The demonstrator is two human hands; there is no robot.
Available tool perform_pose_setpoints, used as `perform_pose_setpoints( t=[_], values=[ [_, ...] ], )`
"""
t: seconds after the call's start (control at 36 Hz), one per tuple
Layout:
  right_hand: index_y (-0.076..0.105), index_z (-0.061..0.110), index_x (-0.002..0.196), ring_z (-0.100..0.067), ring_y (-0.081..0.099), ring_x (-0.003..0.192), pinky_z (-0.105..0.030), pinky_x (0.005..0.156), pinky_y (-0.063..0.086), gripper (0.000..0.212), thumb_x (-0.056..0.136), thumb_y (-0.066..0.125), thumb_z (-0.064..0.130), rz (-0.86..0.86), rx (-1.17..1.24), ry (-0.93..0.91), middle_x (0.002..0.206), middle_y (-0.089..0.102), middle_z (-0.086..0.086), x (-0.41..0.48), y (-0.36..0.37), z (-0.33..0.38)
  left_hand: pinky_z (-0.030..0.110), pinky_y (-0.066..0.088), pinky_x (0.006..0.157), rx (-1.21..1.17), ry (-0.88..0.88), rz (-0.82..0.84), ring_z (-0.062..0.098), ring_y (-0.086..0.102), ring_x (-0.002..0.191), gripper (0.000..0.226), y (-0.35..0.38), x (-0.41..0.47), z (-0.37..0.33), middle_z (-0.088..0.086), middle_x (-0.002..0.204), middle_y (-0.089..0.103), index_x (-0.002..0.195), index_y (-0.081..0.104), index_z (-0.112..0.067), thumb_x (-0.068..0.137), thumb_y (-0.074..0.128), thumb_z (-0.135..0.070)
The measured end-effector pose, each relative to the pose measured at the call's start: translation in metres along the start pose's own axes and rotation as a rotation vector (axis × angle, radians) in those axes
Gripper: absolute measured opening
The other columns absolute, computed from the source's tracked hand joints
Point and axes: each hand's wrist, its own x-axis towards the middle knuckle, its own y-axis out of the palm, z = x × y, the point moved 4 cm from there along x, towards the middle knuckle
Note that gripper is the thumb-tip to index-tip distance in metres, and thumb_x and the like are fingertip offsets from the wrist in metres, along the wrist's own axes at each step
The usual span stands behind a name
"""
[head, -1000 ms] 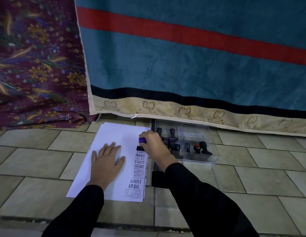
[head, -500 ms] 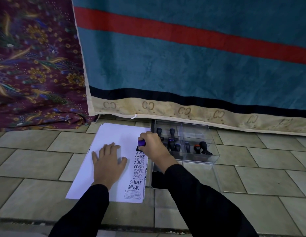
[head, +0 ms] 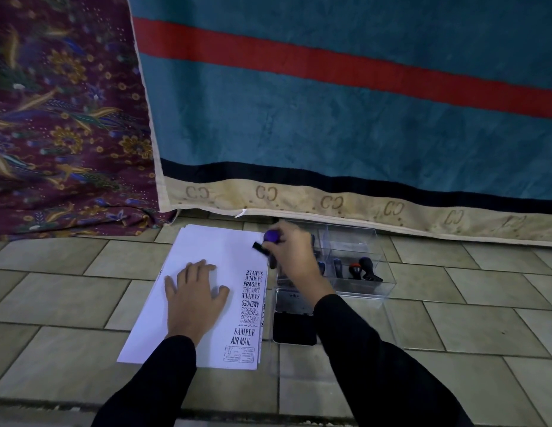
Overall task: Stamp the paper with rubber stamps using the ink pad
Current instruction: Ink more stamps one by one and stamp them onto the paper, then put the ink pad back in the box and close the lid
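Down at floor level, head view: two black-sleeved arms reach over a stack of white paper sheets (head: 213, 241) on beige floor tiles (head: 68, 288).
Left hand (head: 194, 295): flat, fingers spread, pressing on the middle of the top sheet.
Right hand (head: 294, 254): fingers curled round a rubber stamp with a purple knob and black bar base (head: 270, 238), at the sheet's far right corner.
Stamp attitude: tilted, base turned down and left toward the paper. Blur hides whether it touches the sheet.
Printed column (head: 251, 300): black words run up the sheet's right edge and end at "SAMPLE", just on the near side of the stamp. The paper beyond that is blank.
Black ink pad in its open metal tin (head: 294, 329): just beside the paper's right edge, nearer the person than the stamp, partly under the right forearm, with its long axis running away from the person.
Clear plastic box of dark-handled stamps (head: 361, 263): just right of the right hand, below a teal blanket with a red stripe (head: 330, 118).
Deciding relation: the right hand is the nearer one both to the pad and to the blank strip. The stamp's bar sits skewed to the printed lines and likely needs squaring first.
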Motion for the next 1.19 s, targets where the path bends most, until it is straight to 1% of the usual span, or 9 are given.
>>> perform_pose_setpoints(
  t=[0.17, 0.28, 0.39, 0.5, 0.67, 0.89, 0.97, 1.06, 1.19],
  values=[
    [0.065, 0.015, 0.097, -0.006, 0.061, 0.072, -0.009, 0.065, 0.049, 0.027, 0.073, 0.077, 0.014, -0.239, 0.077, 0.018, 0.087, 0.067, 0.001, 0.019, -0.062, -0.014, 0.055, 0.018, 0.111, 0.01, 0.001, -0.003, 0.023, 0.038, 0.131, 0.054, -0.001, -0.001, -0.001, -0.002, 0.139, 0.047, 0.127, 0.051, -0.022, 0.08, 0.041, -0.044],
    [0.065, 0.015, 0.103, 0.007, 0.055, 0.069, 0.002, 0.058, 0.043, 0.03, 0.076, 0.076, 0.013, -0.27, 0.012, 0.057, 0.092, 0.062, 0.005, 0.026, -0.081, -0.036, 0.056, 0.018, 0.112, 0.0, -0.011, 0.004, 0.021, 0.036, 0.132, 0.046, 0.002, 0.0, 0.0, -0.003, 0.141, 0.045, 0.127, 0.05, -0.024, 0.084, 0.053, -0.039],
    [0.065, 0.01, 0.109, -0.021, 0.065, 0.086, -0.019, 0.079, 0.049, 0.032, 0.079, 0.073, 0.01, -0.208, -0.122, 0.086, 0.11, 0.059, -0.01, 0.032, -0.079, -0.058, 0.056, 0.02, 0.111, -0.002, -0.018, -0.002, 0.022, 0.037, 0.131, 0.045, 0.002, 0.0, 0.0, -0.003, 0.14, 0.047, 0.126, 0.051, -0.023, 0.083, 0.057, -0.036],
    [0.054, 0.007, 0.117, -0.022, 0.062, 0.088, -0.036, 0.083, 0.055, 0.042, 0.079, 0.073, 0.013, -0.097, -0.162, 0.188, 0.099, 0.064, -0.009, 0.038, -0.064, -0.073, 0.055, 0.019, 0.111, -0.001, -0.009, -0.007, 0.021, 0.037, 0.132, 0.046, 0.001, 0.0, 0.0, -0.004, 0.14, 0.047, 0.126, 0.051, -0.024, 0.083, 0.054, -0.039],
    [0.057, 0.007, 0.097, -0.027, 0.059, 0.092, -0.034, 0.078, 0.05, 0.018, 0.082, 0.067, 0.009, 0.016, -0.242, 0.178, 0.101, 0.062, -0.016, 0.05, -0.043, -0.072, 0.053, 0.017, 0.114, -0.012, -0.023, 0.018, 0.021, 0.033, 0.135, 0.047, 0.002, 0.002, 0.001, -0.005, 0.143, 0.043, 0.128, 0.049, -0.025, 0.083, 0.058, -0.036],
    [0.061, 0.002, 0.113, -0.031, 0.058, 0.109, -0.034, 0.092, 0.047, 0.028, 0.086, 0.063, 0.009, 0.208, -0.438, 0.182, 0.115, 0.063, -0.019, 0.058, -0.033, -0.07, 0.052, 0.012, 0.116, -0.076, -0.035, 0.019, 0.018, 0.026, 0.14, 0.048, 0.003, 0.003, 0.005, -0.006, 0.144, 0.043, 0.128, 0.052, -0.027, 0.082, 0.062, -0.036],
    [0.057, 0.003, 0.12, -0.03, 0.056, 0.113, -0.033, 0.096, 0.045, 0.032, 0.088, 0.059, 0.009, 0.167, -0.414, 0.149, 0.121, 0.061, -0.018, 0.052, -0.036, -0.066, 0.048, 0.008, 0.117, -0.152, -0.058, -0.001, 0.017, 0.021, 0.143, 0.046, 0.002, 0.003, 0.008, -0.007, 0.144, 0.042, 0.124, 0.057, -0.029, 0.079, 0.068, -0.035],
    [0.062, 0.003, 0.111, -0.026, 0.06, 0.106, -0.033, 0.093, 0.049, 0.024, 0.089, 0.059, 0.009, 0.054, -0.286, 0.13, 0.114, 0.065, -0.015, 0.038, -0.051, -0.06, 0.044, 0.008, 0.118, -0.261, -0.1, -0.027, 0.017, 0.024, 0.142, 0.04, -0.003, 0.003, 0.011, -0.006, 0.14, 0.047, 0.118, 0.061, -0.031, 0.079, 0.071, -0.033],
    [0.067, 0.01, 0.095, -0.009, 0.06, 0.076, -0.016, 0.064, 0.044, 0.011, 0.087, 0.063, 0.017, -0.124, -0.132, 0.191, 0.087, 0.067, 0.001, -0.01, -0.081, -0.061, 0.039, 0.013, 0.119, -0.666, -0.309, 0.078, 0.018, 0.039, 0.135, 0.036, -0.012, 0.01, 0.016, -0.001, 0.127, 0.061, 0.11, 0.067, -0.028, 0.077, 0.072, -0.041]
  ],
)
